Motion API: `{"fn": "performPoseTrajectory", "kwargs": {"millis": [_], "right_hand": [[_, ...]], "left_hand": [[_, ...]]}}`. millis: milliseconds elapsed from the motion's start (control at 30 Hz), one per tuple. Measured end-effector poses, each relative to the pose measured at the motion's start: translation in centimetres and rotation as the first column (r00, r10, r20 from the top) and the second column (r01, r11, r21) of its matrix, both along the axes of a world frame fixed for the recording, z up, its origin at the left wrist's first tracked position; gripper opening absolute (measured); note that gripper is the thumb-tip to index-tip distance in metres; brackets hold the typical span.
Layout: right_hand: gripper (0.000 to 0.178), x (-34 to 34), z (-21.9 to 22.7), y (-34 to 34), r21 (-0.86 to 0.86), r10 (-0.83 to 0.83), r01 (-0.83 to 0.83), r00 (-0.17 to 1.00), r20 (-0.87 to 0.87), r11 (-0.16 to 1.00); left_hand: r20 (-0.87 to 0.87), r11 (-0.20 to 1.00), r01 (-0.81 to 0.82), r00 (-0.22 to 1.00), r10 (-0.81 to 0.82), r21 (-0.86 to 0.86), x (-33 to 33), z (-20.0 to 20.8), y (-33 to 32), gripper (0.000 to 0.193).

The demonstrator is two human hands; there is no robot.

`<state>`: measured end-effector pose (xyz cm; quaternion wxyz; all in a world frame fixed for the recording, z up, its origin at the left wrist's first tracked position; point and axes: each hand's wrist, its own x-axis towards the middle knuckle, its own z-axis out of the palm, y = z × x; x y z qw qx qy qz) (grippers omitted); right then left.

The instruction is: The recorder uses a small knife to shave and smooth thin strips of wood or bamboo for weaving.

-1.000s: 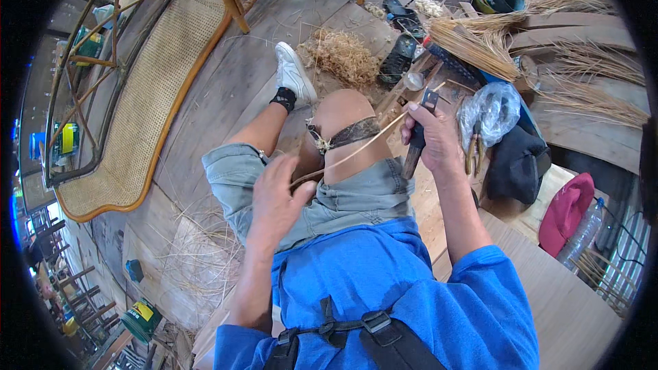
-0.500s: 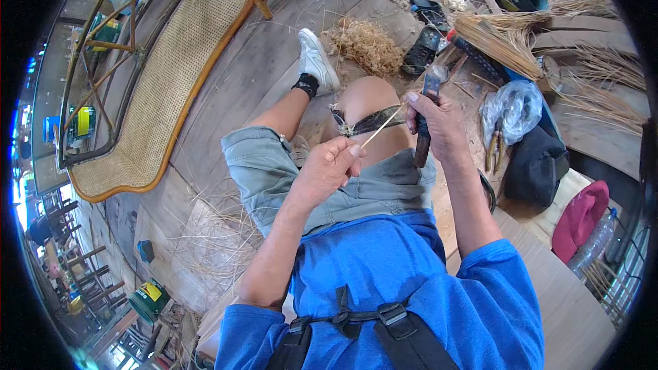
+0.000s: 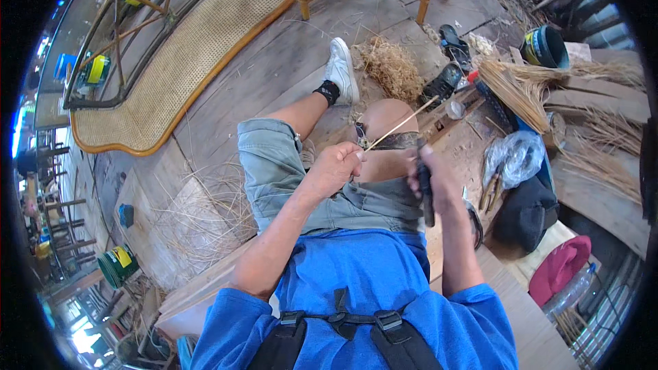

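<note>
My left hand (image 3: 336,169) pinches a thin pale cane strip (image 3: 404,122) between thumb and fingers. The strip slants up to the right over my bent knee, and its far end is free. My right hand (image 3: 442,181), smeared by motion, is wrapped round a dark long-handled tool (image 3: 425,195); blur hides its exact kind. That tool stands beside my thigh, apart from the strip. A dark cloth band (image 3: 399,140) is tied around my knee below the strip.
Curly shavings (image 3: 391,65) lie past my shoe, beside black sandals (image 3: 443,81). To the right are a cane bundle (image 3: 514,92), pliers (image 3: 490,192), a clear plastic bag (image 3: 514,157) and a black cap (image 3: 526,216). A woven cane panel (image 3: 185,48) stands left, above loose strips (image 3: 199,219).
My right hand has drawn back toward my body with the tool, leaving the strip's far end. My left hand keeps its pinch. The whole view has shifted.
</note>
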<state>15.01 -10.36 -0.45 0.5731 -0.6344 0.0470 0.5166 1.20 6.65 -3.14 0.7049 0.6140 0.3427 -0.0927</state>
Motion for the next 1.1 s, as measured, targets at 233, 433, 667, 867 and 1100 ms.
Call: {"fn": "performPoseTrajectory", "kwargs": {"millis": [233,433,667,867,1100], "right_hand": [[0.031,-3.6,-0.5,3.8,0.189,0.089,-0.104,0.992,0.087,0.977],[0.032,-3.1,-0.6,4.2,0.154,0.170,-0.203,0.964,0.204,0.967],[0.023,-3.6,-0.4,3.7,-0.121,0.223,-0.248,0.439,0.870,0.961],[0.031,4.5,-5.6,-7.5,-0.174,0.073,0.191,0.445,0.893,0.966],[0.037,0.3,-4.2,-21.6,-0.486,-0.462,0.440,0.883,0.083,0.755]], "left_hand": [[-0.001,0.984,0.102,0.995,-0.103,0.144,-0.5,1.9,-0.4,0.025],[0.110,0.963,0.037,0.992,-0.069,0.268,-1.3,0.3,-1.0,0.022],[0.227,0.968,-0.161,0.967,0.116,0.193,0.3,3.4,-2.7,0.019],[0.361,0.961,-0.276,0.894,0.266,-0.024,-1.8,8.5,-1.1,0.015],[0.138,0.617,-0.006,0.976,-0.166,0.787,-2.6,6.3,3.1,0.027]]}}
